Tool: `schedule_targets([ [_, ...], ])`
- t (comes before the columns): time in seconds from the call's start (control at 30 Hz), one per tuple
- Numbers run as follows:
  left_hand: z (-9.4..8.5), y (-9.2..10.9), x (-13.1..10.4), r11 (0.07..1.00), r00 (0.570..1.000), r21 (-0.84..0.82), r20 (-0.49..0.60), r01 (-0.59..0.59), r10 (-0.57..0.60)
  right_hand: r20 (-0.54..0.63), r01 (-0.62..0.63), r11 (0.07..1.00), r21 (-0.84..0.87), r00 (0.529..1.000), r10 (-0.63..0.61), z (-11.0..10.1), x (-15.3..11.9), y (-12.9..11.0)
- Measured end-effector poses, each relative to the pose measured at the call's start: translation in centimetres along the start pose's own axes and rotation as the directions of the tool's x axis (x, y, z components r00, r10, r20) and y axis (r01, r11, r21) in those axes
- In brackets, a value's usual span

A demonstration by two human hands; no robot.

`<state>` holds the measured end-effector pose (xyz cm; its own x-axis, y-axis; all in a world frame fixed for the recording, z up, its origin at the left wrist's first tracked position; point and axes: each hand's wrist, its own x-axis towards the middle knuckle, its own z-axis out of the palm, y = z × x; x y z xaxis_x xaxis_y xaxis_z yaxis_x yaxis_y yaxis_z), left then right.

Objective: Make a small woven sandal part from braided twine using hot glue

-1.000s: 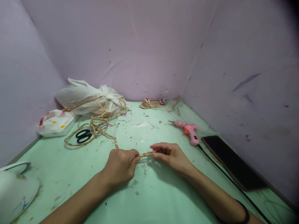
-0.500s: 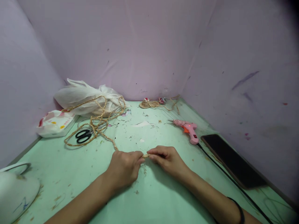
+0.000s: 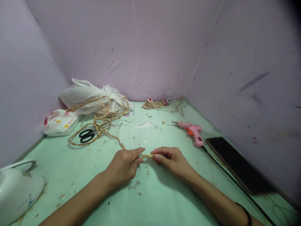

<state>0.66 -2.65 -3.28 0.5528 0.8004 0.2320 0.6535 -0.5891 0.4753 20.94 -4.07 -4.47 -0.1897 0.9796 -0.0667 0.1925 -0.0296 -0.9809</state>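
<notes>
Lower centre, the right hand (image 3: 173,160) is pinching the straw-coloured cord (image 3: 147,156), while the left hand (image 3: 124,164) is spreading finger and thumb around it. Keeping that short span lightly taut is probably helping control.

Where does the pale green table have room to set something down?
Between the bare left forearm and right forearm; also between the left forearm and black-handled scissors. Crowded at back left: tan braided cord overlaps the white plastic bag.
</notes>
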Motion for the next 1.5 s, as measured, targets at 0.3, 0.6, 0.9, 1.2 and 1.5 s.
schedule_targets([
  [0.3, 0.5, -0.1, -0.4, 0.957, 0.949, 0.026, -0.124, -0.288, 0.289, 0.011, -0.162, 0.919, 0.359, 0.985, 0.170, 0.4, 0.0, -0.7],
  [0.6, 1.0, 0.0, -0.3, 0.956, 0.938, -0.026, -0.204, -0.292, 0.280, -0.072, -0.133, 0.969, 0.209, 0.986, 0.151, 1.3, -0.3, -0.6],
  [0.9, 1.5, -0.1, -0.3, 0.957, 0.935, 0.006, -0.211, -0.291, 0.286, -0.090, -0.020, 0.996, -0.083, 0.996, 0.012, 1.6, -0.8, -0.7],
  [1.2, 1.3, -0.4, -0.6, 0.899, 0.904, 0.191, -0.099, -0.393, 0.416, -0.050, 0.000, 0.996, -0.094, 0.999, -0.005, 1.6, -0.8, -0.4],
  [1.5, 1.1, -0.2, -0.5, 0.926, 0.924, 0.205, -0.156, -0.316, 0.350, -0.012, 0.045, 0.996, -0.082, 0.999, -0.046, 1.2, -0.8, -0.7],
])
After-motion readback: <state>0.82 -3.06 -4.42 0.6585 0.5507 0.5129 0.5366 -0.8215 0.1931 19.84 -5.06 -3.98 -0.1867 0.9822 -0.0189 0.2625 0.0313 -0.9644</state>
